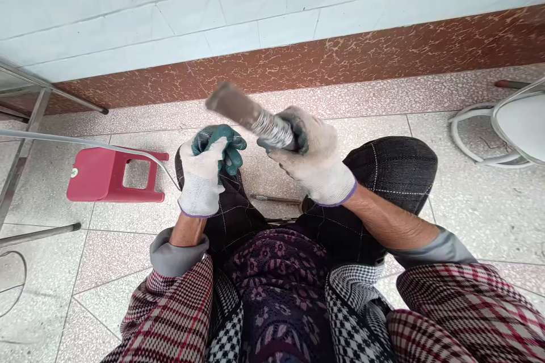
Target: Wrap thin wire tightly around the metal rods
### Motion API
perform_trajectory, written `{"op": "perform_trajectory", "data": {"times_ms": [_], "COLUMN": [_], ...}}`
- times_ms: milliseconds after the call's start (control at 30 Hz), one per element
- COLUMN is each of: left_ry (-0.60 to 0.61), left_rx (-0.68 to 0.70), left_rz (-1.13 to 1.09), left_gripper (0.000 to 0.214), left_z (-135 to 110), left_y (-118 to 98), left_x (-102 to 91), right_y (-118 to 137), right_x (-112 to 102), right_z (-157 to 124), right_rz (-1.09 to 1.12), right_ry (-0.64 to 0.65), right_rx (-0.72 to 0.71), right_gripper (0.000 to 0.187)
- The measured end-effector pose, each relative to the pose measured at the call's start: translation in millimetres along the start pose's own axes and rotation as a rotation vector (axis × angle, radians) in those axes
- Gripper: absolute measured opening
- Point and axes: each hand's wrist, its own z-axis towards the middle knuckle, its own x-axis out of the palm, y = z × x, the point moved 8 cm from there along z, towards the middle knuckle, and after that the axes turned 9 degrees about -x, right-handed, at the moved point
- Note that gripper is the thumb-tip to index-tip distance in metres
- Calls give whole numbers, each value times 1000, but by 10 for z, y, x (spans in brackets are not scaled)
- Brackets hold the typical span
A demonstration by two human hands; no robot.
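Observation:
My right hand (317,159), in a white glove with a green palm, is closed round a thick threaded metal rod (249,115). The rod points up and to the left, and its far end is blurred. My left hand (208,167), gloved the same way, is curled over my left knee just left of the rod, fingers bent in. Whether it holds anything is hidden. I sit with both knees in dark checked trousers below the hands.
A red plastic stool (113,176) lies on the tiled floor at left, beside a metal frame (29,125). A thin metal rod (275,199) lies on the floor between my knees. A white round stool (517,125) stands at right. A tiled wall runs behind.

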Motion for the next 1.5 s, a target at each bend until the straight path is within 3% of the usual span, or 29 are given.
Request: {"op": "perform_trajectory", "data": {"times_ms": [100, 233, 400, 567, 733, 933, 1100, 1333, 1500], "left_ry": [39, 134, 231, 277, 195, 100, 33, -25, -115], "left_rx": [88, 93, 80, 2, 74, 181, 262, 321, 353], "left_rz": [-40, 1, -13, -26, -30, -29, 23, 153, 276], "left_gripper": [16, 23, 33, 40, 36, 32, 18, 7, 6], "left_z": [-59, -80, -53, 9, 59, 34, -37, -62, -60], "left_y": [-85, -68, -64, -30, -97, -209, -245, -259, -318], "left_x": [11, 79, 179, 222, 154, 115, 43, -69, -248], "right_y": [-115, -257, -316, -202, -194, -342, -315, -262, -182], "right_x": [21, 199, 298, 186, 149, 307, 434, 565, 484], "right_z": [24, 80, 114, 130, 119, 93, 38, -55, -50], "right_rz": [284, 606, 669, 612, 607, 631, 714, 970, 1103], "right_ry": [-70, -40, -2, -62, -65, 0, 81, 201, 245], "right_rx": [166, 327, 342, 308, 325, 305, 373, 505, 531], "right_gripper": [21, 33, 40, 36, 32, 35, 35, 43, 33]}}
